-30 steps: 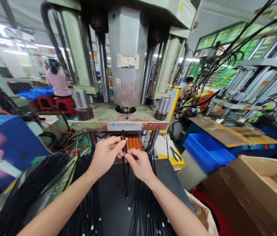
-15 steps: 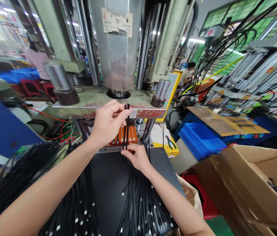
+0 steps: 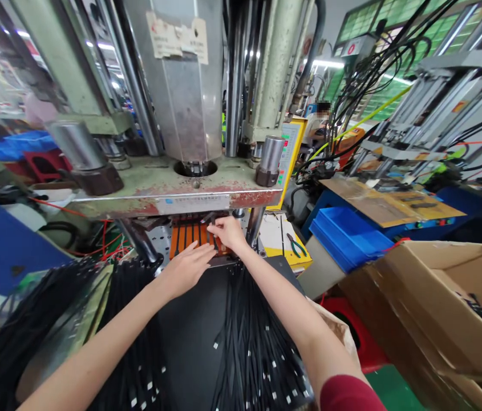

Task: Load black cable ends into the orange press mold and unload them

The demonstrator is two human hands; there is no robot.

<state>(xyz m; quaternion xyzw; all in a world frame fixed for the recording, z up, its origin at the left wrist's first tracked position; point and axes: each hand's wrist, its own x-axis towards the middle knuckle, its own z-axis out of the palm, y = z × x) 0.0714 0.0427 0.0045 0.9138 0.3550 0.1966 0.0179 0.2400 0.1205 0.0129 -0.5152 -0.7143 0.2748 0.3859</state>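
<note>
The right hand (image 3: 229, 233) is over the right part of the orange plate (image 3: 175, 242), thumb and fingertips drawn close together beside a dark piece (image 3: 209, 218) at the plate's rear edge; whether they pinch it cannot be told. The left hand (image 3: 185, 269) lies at the plate's front edge, palm down, fingers extended and loosely spread, clasping nothing visible; its fingertips reach over that edge, just below the right hand. Black strips (image 3: 188, 233) lie in line across the orange plate, running front to back, to the left of the right fingertips and beyond the left fingers.

2 steel posts stand beside the plate, 1 on its left (image 3: 138, 240) and 1 on its right (image 3: 256, 224). Over it spans the worn green crossbar (image 3: 193, 202) of the press, with a grey column (image 3: 189, 108) higher up. In front of the plate is a black board (image 3: 195, 337), with 2 bundles of black straps, 1 toward its left (image 3: 136, 337) and 1 toward its right (image 3: 247, 337), many ends pale. Right of the plate lie pliers (image 3: 297, 246); farther right are a blue bin (image 3: 345, 240) and a cardboard box (image 3: 407, 274).
</note>
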